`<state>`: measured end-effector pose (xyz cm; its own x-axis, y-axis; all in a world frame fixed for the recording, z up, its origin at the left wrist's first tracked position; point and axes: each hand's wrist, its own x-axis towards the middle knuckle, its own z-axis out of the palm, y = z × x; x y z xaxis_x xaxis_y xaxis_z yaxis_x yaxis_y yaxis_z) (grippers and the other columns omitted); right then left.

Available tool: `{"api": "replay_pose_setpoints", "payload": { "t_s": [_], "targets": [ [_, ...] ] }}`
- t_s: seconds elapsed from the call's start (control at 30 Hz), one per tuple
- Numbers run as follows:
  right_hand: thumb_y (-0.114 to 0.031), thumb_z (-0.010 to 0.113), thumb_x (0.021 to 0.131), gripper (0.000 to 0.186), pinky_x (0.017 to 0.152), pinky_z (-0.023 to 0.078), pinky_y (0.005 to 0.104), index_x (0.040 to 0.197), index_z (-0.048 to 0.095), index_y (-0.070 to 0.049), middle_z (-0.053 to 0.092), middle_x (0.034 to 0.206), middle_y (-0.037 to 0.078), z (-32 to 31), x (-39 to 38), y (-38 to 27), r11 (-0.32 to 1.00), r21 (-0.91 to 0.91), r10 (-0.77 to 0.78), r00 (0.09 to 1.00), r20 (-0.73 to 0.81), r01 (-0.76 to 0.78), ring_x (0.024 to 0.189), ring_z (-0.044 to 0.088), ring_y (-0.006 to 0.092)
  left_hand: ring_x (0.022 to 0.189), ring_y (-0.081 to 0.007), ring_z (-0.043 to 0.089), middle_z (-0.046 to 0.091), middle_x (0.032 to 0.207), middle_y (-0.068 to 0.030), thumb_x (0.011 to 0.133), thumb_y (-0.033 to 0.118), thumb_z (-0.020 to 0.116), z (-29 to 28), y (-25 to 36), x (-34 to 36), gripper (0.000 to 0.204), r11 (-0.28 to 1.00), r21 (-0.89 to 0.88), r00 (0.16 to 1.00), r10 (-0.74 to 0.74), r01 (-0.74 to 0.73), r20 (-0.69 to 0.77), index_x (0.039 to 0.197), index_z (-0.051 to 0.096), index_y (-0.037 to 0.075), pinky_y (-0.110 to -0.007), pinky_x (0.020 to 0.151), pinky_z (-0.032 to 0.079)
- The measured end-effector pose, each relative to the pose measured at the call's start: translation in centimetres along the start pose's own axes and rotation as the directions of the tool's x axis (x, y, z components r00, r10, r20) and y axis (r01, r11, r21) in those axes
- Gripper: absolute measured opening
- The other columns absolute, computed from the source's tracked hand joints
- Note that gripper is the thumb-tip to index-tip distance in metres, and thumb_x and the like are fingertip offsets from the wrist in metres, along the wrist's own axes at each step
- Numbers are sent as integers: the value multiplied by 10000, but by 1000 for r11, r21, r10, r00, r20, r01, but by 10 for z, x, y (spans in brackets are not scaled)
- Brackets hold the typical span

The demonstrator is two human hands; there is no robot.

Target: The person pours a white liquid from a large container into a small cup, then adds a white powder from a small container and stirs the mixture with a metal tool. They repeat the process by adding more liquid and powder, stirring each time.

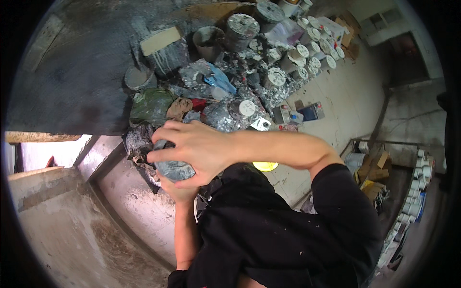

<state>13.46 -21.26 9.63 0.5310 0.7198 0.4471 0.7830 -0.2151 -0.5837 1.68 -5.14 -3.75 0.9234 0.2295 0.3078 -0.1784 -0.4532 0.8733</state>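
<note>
In front of my body, both hands are on a rounded grey, paint-smeared object (174, 170); I cannot make out its exact kind. My right hand (199, 150) reaches across from the right and lies over its top and side, fingers bent round it. Below the object is my left hand (178, 189), closed against its underside, with most of its fingers hidden behind the object and the right hand. Crumpled, paint-stained rags (137, 139) lie just beyond and to the left of the hands. A dark green plastic bag (151, 106) sits farther off.
Paint-splattered buckets (241, 30) and a grey tub (209, 42) stand at the back. Several white-lidded jars (276, 77) crowd the messy surface to the right. A blue cloth (222, 79) lies among them. Cardboard pieces (377, 170) and stacked white containers (415, 201) are at the far right.
</note>
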Motion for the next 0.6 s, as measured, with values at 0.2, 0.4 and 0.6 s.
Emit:
{"api": "replay_pose_setpoints", "payload": {
  "t_s": [0.2, 0.4, 0.6],
  "targets": [
    [-547, 772, 697, 591, 710, 584, 501, 1173, 726, -201, 641, 1169, 147, -7, 5, 16, 949, 47, -309, 950, -40, 311, 1023, 638, 387, 1257, -248, 607, 591, 1391, -131, 856, 122, 826, 1, -27, -12, 715, 821, -395, 911, -378, 412, 164, 1465, 466, 11, -397, 1067, 501],
    [-604, 742, 737, 609, 672, 587, 514, 1211, 712, -223, 638, 1204, 146, -31, 5, 10, 887, -19, -457, 884, 102, 461, 1026, 644, 393, 1251, -238, 611, 596, 1386, -127, 827, 131, 849, 30, -15, 9, 748, 893, -344, 934, -185, 290, 305, 1462, 472, 15, -396, 1065, 503],
    [-552, 735, 799, 509, 677, 592, 489, 1166, 741, -198, 657, 1146, 121, -65, -2, -4, 812, 84, -583, 791, 186, 578, 960, 670, 357, 1244, -229, 615, 602, 1382, -123, 797, 140, 873, 22, -2, 10, 780, 880, -350, 874, -133, 321, 467, 1460, 478, 19, -395, 1062, 505]
  ]
}}
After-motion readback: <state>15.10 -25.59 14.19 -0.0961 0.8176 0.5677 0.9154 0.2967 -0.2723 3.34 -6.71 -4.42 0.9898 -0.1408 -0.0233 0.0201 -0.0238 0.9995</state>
